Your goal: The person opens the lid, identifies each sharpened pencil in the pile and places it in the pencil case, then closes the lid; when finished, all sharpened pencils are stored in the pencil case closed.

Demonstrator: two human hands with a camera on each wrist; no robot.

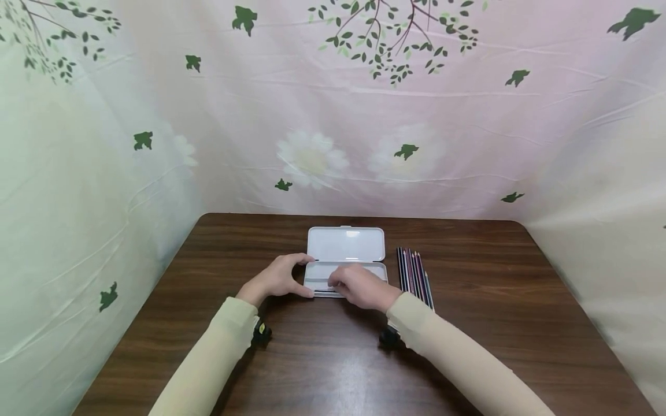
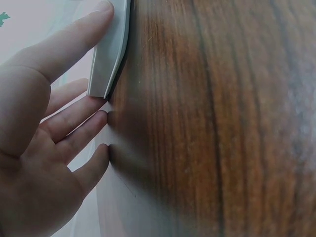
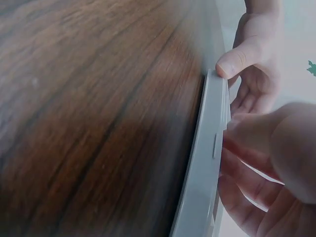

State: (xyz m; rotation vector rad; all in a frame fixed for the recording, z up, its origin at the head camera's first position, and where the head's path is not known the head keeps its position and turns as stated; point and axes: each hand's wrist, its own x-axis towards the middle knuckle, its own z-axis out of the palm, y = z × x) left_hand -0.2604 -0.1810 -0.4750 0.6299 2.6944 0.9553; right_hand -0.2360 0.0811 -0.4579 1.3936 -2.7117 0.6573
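A white pencil case lies open on the table, its lid tipped back. My left hand holds the case's left end, thumb at the front corner and fingers towards the back; in the left wrist view the thumb presses on the case wall. My right hand reaches over the front wall, fingers bent down into the case. A thin dark pencil lies along the front inside, close to the right fingertips. Whether they pinch it is hidden. The right wrist view shows the right thumb at the rim.
Several colored pencils lie side by side to the right of the case, partly behind the right sleeve. The brown wooden table has a printed cloth hanging behind it and at both sides.
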